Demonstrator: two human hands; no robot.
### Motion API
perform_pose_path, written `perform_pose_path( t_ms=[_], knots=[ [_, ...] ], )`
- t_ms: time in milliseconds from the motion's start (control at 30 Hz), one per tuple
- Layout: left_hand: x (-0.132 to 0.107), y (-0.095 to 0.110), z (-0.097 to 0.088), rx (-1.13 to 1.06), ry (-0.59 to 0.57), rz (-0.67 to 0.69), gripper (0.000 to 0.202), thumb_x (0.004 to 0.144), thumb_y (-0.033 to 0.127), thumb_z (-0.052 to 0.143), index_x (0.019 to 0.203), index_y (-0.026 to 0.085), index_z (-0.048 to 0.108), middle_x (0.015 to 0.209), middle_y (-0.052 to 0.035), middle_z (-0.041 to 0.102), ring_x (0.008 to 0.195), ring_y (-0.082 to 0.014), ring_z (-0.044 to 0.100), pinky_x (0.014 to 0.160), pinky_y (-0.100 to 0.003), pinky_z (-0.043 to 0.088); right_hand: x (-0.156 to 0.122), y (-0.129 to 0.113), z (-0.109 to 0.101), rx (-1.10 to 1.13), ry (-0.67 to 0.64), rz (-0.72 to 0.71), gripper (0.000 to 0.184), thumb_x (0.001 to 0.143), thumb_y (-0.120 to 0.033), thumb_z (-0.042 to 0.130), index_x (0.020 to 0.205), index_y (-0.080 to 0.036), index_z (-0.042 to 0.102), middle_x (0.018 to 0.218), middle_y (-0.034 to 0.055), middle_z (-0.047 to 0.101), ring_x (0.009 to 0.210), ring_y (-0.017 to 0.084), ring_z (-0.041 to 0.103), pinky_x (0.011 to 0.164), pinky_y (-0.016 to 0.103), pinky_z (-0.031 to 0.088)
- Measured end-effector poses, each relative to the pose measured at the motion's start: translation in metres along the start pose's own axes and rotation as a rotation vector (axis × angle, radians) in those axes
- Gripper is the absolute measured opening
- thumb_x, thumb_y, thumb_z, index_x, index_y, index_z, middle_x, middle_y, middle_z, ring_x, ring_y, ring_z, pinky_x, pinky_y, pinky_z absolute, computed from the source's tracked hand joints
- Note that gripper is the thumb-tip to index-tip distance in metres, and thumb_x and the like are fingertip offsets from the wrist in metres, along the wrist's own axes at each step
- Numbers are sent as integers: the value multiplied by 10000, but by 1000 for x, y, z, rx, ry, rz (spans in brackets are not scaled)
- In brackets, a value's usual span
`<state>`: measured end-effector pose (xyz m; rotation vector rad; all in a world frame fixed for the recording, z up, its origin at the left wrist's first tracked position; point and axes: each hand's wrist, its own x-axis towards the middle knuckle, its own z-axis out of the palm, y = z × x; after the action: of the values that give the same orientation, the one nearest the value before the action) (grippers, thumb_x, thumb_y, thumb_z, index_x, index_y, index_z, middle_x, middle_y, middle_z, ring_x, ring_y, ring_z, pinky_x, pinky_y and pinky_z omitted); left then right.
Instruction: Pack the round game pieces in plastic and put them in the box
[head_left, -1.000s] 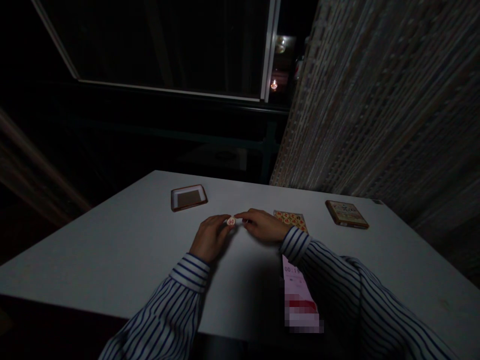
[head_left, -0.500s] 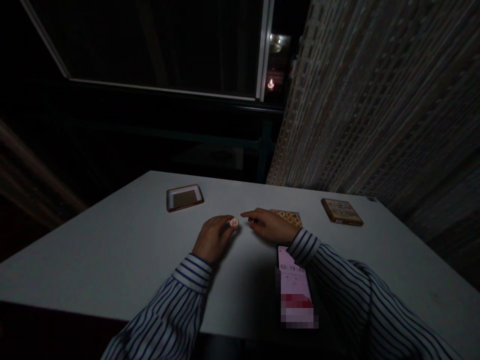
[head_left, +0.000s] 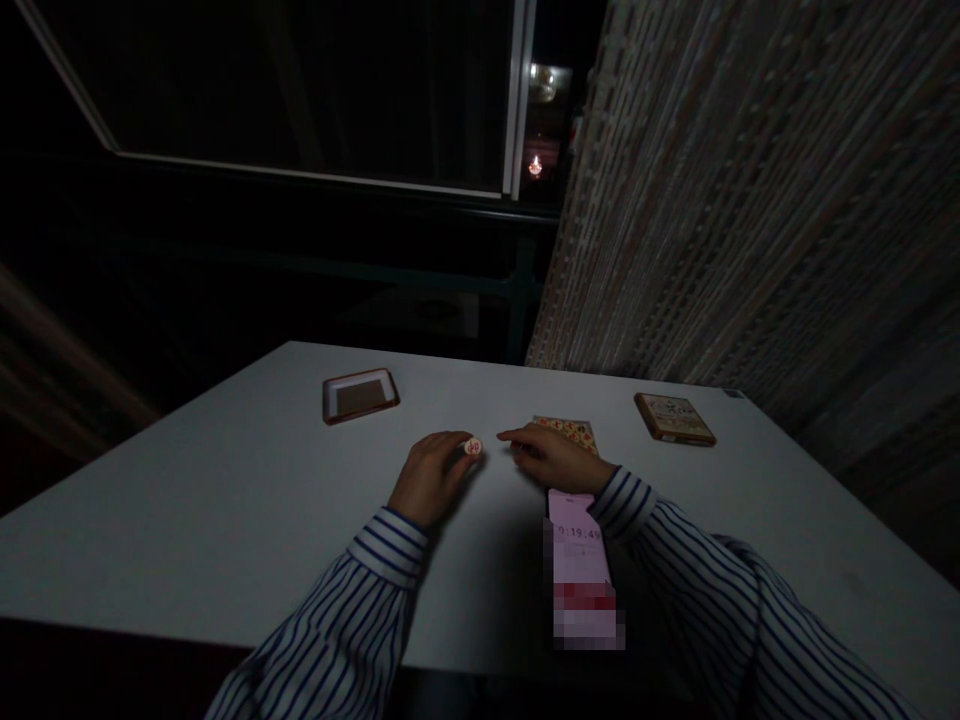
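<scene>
My left hand (head_left: 429, 478) pinches a round Chinese chess piece (head_left: 472, 447) between thumb and fingertips, its pale face with a red character turned toward me, just above the white table (head_left: 225, 500). Opposite it, a short gap away, is my right hand (head_left: 559, 458). Its index finger points left while the other fingers curl in; a small pale edge shows under them, too dim to name. Behind the right hand lies a set of round Chinese chess pieces (head_left: 577, 433) with red and dark characters, partly covered by that hand.
A phone (head_left: 581, 560) showing a running timer lies below my right wrist. An open shallow box part (head_left: 361, 396) rests at the back left, and a flat printed box (head_left: 675, 418) at the back right. A string curtain (head_left: 675, 200) hangs beyond the table's right side.
My right hand has drawn slightly right, widening the gap between the hands. The left hand still holds its piece, now tilted a little differently. The whole view has shifted slightly.
</scene>
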<state>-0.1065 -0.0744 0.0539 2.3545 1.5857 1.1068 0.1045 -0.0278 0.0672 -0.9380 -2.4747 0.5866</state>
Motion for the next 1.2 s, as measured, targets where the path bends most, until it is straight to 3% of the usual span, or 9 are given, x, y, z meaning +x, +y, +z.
perform_pose_path(
  t_ms=[400,567,767,1200],
  knots=[
    [1,5,7,-5,-2,18,293,828,386,463,973,177,609,962,-62,661,917,-196,582,856,-348,436,-31,13,-7,-27,-143,73,471,722,-175,586,1188,-187,519,1067,84,560,980,192,515,868,338,408],
    [1,6,7,-7,4,36,292,827,385,461,978,181,606,955,-62,660,916,-199,582,849,-363,439,-40,16,-7,-31,-157,82,463,715,-177,605,1171,-189,528,1082,88,565,988,195,520,865,342,417],
    [1,10,7,-17,-10,32,293,833,388,450,977,183,602,954,-73,657,907,-207,582,837,-384,440,-49,16,-9,-47,-173,-12,441,716,-153,607,1152,-160,538,1107,104,559,1051,203,486,926,355,376],
    [1,13,11,-23,-2,55,268,829,376,469,968,186,597,949,-61,659,904,-196,587,833,-376,447,-58,23,-6,-148,-182,-10,481,686,-151,665,1148,-179,536,1085,99,552,1037,213,476,888,367,381]
  ],
)
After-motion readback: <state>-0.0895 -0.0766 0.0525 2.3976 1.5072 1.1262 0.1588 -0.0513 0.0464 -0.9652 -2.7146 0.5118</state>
